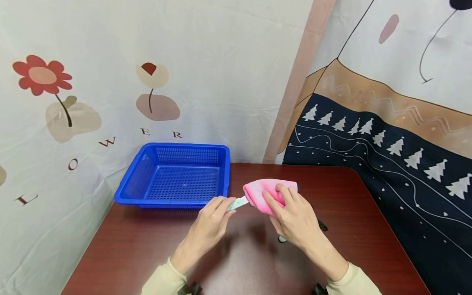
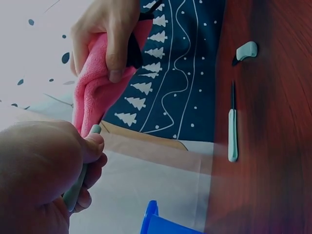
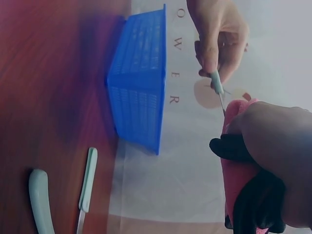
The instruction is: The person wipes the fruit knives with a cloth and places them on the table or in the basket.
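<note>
- Nearest, the left hand [image 1: 206, 224] is clamped on the mint handle of a knife [image 1: 237, 204], and the right hand [image 1: 295, 215] grips a pink cloth [image 1: 265, 189]
- The knife sits between the two hands, above the bench [image 1: 236, 254], with its blade [image 1: 246, 200] running into the cloth's fold; I'd judge wiping to be under way, the blade not yet free of the cloth
- On the bench, by the left wrist view, lie a second knife [image 2: 233, 136] and another mint-handled tool [image 2: 247, 50], apart from each other; whether these are done or left to do, I cannot tell
- Both wrist views show those two well, while the right hand mostly hides them from the head view
- Bare blade shows in the head and right wrist views, not in the left wrist view
- Farther off stands a blue basket [image 1: 158, 203]; only the head view looks down into it
- Farthest hangs a printed backdrop [image 1: 228, 82]
</note>
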The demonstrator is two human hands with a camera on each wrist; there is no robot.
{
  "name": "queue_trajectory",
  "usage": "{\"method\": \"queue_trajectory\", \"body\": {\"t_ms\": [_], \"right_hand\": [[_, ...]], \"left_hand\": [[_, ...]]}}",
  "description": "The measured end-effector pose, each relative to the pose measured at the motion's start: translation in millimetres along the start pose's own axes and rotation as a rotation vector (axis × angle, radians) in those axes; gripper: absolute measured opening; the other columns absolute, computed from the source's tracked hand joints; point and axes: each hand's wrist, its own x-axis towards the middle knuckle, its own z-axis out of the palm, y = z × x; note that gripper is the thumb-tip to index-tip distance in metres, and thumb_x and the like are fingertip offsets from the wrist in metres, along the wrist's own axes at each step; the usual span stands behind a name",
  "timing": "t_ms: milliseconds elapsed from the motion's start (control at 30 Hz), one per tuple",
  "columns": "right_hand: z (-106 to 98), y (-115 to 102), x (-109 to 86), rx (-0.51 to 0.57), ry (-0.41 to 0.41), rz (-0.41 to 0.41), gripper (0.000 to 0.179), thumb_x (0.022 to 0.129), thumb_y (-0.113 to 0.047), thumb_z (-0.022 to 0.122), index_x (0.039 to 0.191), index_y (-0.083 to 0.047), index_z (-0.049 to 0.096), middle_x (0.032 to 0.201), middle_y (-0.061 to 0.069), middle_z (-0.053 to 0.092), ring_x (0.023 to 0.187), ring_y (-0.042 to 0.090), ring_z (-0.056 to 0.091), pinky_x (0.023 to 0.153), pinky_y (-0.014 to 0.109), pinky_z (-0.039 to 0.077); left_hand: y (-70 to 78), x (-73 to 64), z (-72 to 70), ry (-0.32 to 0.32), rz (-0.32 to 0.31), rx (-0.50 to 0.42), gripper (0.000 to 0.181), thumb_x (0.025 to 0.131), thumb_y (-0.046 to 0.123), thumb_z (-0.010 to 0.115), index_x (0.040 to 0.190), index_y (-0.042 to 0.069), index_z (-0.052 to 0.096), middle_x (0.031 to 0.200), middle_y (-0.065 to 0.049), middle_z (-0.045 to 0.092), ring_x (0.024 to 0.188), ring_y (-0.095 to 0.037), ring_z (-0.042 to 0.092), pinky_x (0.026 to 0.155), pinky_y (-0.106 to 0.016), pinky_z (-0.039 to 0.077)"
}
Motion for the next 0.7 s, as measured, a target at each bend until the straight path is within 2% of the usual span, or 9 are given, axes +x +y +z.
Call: {"method": "queue_trajectory", "body": {"t_ms": [433,567,700], "right_hand": [[-4,22,-3.1,0.005,-0.037,0.098,0.061,0.079,-0.019,0.090,0.139,-0.011,0.077,0.124,0.023,0.066,0.103,0.039,0.065,0.071,0.046,0.068],[-5,28,-6.6,0.006,-0.039,0.127,0.062,0.079,-0.017,0.090,0.139,-0.010,0.076,0.124,0.024,0.065,0.106,0.041,0.063,0.068,0.048,0.067],[-6,33,-10.3,0.017,-0.032,0.151,0.062,0.079,-0.016,0.090,0.139,-0.010,0.075,0.124,0.024,0.064,0.108,0.042,0.061,0.063,0.049,0.066]], "left_hand": [[-2.4,-4.5,-1.5,-0.021,-0.029,-0.016,0.033,0.091,-0.001,0.086,0.122,-0.002,0.076,0.103,-0.009,0.077,0.093,-0.023,0.072,0.083,-0.036,0.065],[-3.0,-6.5,-3.5,-0.004,-0.063,-0.057,0.031,0.092,-0.003,0.085,0.122,-0.002,0.077,0.104,-0.008,0.077,0.093,-0.022,0.072,0.083,-0.035,0.064],[-3.5,-7.4,-5.7,0.013,-0.114,-0.137,0.031,0.094,-0.005,0.083,0.124,-0.002,0.078,0.104,-0.007,0.077,0.092,-0.019,0.071,0.082,-0.032,0.062]]}}
